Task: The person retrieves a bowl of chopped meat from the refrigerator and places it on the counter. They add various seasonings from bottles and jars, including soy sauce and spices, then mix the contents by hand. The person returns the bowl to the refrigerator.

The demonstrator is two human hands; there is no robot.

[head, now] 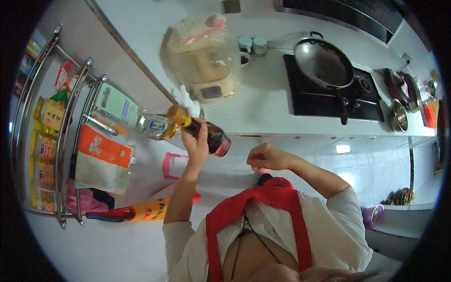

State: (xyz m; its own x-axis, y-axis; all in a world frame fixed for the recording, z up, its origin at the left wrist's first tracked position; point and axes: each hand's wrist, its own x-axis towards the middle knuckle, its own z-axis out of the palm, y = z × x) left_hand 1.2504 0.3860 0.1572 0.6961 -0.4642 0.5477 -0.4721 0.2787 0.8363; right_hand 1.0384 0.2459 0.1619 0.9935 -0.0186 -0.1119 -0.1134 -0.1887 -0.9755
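My left hand (197, 141) grips a dark glass bottle (215, 135) with a yellow cap and a red label near its base. The bottle is tilted, its cap end up and to the left, just off the front of the white countertop (260, 112). In front of my chest, near the counter's edge, my right hand (267, 157) is loosely curled. No object shows in its fingers.
A steel wok (324, 65) rests on the black gas stove (306, 102). Left of it, a plastic-covered appliance (208, 70) stands near lidded jars (260, 46). A metal bowl (398, 118) sits right. Along the left is a chrome rack (67, 123) with packaged foods.
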